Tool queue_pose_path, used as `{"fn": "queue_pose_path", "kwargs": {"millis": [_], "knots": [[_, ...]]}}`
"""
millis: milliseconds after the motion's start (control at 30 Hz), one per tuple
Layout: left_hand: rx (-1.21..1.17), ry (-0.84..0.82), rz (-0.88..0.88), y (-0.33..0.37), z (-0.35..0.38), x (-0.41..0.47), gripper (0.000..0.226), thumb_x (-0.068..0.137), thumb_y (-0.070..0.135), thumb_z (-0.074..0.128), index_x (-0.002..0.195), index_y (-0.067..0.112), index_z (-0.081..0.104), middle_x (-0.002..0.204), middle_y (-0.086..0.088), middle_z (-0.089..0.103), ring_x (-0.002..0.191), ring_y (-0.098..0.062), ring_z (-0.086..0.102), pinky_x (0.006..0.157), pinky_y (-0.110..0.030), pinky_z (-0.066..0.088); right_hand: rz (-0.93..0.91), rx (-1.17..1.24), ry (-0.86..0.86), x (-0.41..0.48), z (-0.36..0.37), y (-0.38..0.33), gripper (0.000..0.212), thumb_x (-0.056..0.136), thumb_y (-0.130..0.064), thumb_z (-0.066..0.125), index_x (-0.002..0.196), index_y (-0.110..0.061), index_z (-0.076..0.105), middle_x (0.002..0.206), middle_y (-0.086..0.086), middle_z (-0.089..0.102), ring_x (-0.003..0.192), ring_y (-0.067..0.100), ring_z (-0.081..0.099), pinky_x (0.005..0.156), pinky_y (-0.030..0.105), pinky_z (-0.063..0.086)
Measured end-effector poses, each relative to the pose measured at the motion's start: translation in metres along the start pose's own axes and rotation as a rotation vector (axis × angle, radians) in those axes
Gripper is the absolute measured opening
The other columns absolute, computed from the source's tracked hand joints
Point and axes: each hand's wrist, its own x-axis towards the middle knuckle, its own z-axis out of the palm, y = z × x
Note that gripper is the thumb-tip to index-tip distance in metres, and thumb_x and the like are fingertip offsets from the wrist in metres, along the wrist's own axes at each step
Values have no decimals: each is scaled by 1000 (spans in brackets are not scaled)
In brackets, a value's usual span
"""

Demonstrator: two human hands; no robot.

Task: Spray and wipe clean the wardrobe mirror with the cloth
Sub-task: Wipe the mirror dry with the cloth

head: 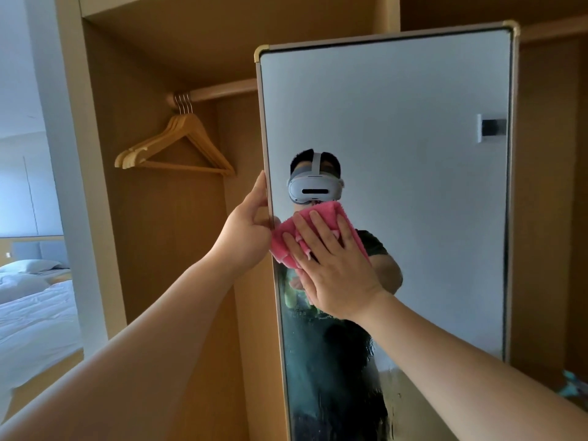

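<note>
1. The mirror (413,154) fills the centre and right of the frame. Your right hand (334,272), fingers flat, presses the pink cloth (281,243) on the glass near its left edge.
2. Your left hand (248,230) clasps that edge.
3. Risks: the wet streaks (334,393) at lower centre may dry into marks, and hard pressure may swing the panel.
4. Open glass lies above and to the right. The hangers (178,144), upper left, hang well apart.

A bunch of wooden hangers (184,122) hangs by 4 wire hooks from the left end of a wooden rail (222,90), inside an open wardrobe (152,218) of pale brown panels. Above the hangers runs a shelf board (222,36). Far left of the hangers and lower, past the wardrobe's side panel, stands a bed (35,313) with white sheets, 1 white pillow (28,265) lying before its grey headboard (38,249).
</note>
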Motion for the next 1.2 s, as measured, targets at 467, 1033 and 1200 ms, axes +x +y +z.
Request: {"fn": "queue_pose_path", "kwargs": {"millis": [467,1033,1200], "knots": [[-38,-21,-141,-55,22,-65,86,77,-25,36,144,29,39,125,1,62,107,-14,66,91,-41,55,-20,-56,-45,1,1,2,63,97,-39,32,153,-11,22,160,19,12,148,41,7,118,60,-3],[-226,11,-259,-75,26,-67,88,73,-33,40,144,18,42,122,-8,65,113,-24,63,90,-43,54,25,-51,1,42,-6,13,64,95,-41,41,152,-15,29,159,17,22,147,40,14,117,61,0],[-246,-11,-225,-77,24,-67,86,67,-28,45,138,22,47,120,-9,66,113,-27,63,89,-47,53,41,-33,-21,23,2,3,61,100,-41,23,154,-13,20,161,17,17,148,40,8,118,59,-3]]}}
